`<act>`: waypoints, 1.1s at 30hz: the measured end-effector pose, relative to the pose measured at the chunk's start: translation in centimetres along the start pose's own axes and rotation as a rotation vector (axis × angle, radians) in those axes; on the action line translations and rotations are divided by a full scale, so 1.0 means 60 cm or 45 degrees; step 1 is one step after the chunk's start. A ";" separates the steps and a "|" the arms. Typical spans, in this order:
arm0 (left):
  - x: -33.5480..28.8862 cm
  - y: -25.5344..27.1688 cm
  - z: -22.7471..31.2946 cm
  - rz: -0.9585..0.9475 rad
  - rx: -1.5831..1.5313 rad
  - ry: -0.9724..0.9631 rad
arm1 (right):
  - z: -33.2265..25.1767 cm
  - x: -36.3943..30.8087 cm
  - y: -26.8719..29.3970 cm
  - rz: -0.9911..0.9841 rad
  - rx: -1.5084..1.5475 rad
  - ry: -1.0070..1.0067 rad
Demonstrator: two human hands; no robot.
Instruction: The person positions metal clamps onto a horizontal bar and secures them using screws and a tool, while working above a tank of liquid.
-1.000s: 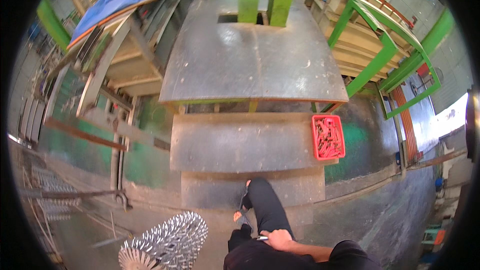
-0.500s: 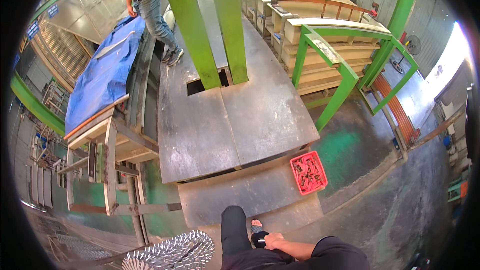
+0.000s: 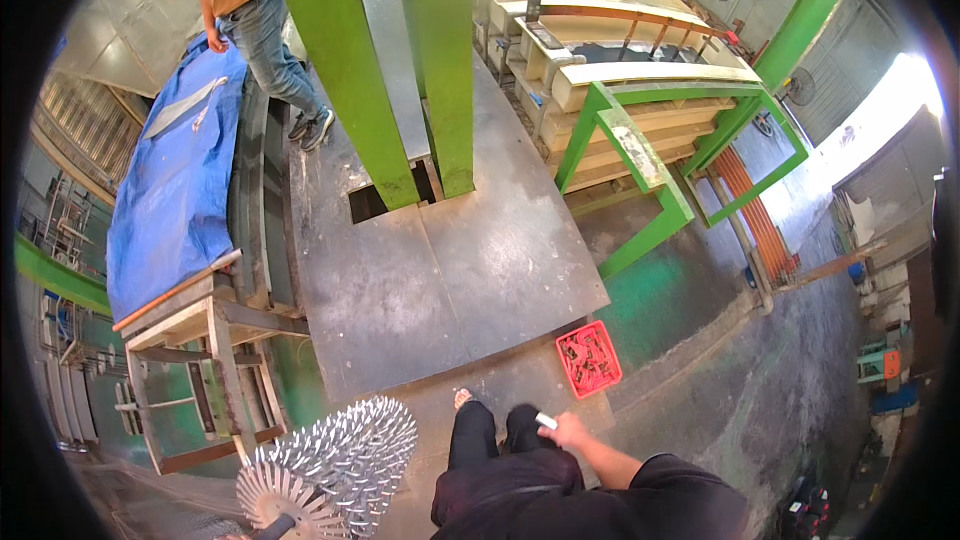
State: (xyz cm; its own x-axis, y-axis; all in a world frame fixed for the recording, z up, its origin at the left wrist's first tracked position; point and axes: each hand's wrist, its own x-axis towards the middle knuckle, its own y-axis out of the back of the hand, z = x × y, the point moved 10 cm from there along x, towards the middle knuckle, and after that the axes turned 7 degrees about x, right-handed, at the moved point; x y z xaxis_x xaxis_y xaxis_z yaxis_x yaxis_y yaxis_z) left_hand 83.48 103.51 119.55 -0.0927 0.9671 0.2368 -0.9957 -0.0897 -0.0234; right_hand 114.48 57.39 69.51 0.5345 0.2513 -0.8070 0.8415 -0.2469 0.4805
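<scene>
My right hand [image 3: 571, 431] is closed around a short white piece [image 3: 546, 421], like a stub or handle end, in front of my right leg; its kind cannot be made out. To my left is a long rack [image 3: 365, 445] bristling with many shiny metal pieces. At its near end sits a round slotted disc [image 3: 262, 492] with a dark central rod [image 3: 275, 527]. My left hand cannot be made out; whatever holds the rack is beyond the lower edge.
A raised metal platform [image 3: 390, 310] lies ahead, with green posts [image 3: 440, 90] through it. A red crate [image 3: 588, 359] of small parts stands at its right corner. Left is a blue tarp [image 3: 175, 180] over a bench; right, a green frame [image 3: 640, 150]. A person [image 3: 250, 30] walks on the far left.
I have stepped forward, and the platform and crate sit nearer. More of the bristling rack, with its disc, has come into view. My right hand has swung up and forward with the white piece.
</scene>
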 end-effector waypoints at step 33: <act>-0.263 -1.371 0.347 -1.556 -0.246 0.086 | 0.017 -0.189 0.915 1.221 1.055 -0.586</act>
State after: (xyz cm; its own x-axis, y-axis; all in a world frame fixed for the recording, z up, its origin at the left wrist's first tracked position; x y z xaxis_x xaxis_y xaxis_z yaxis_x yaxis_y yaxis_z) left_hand 166.80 90.69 137.94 0.9023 0.4028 0.1538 -0.4121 0.9105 0.0331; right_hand 154.54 40.01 104.67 0.6686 -0.6320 -0.3919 -0.2287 -0.6763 0.7002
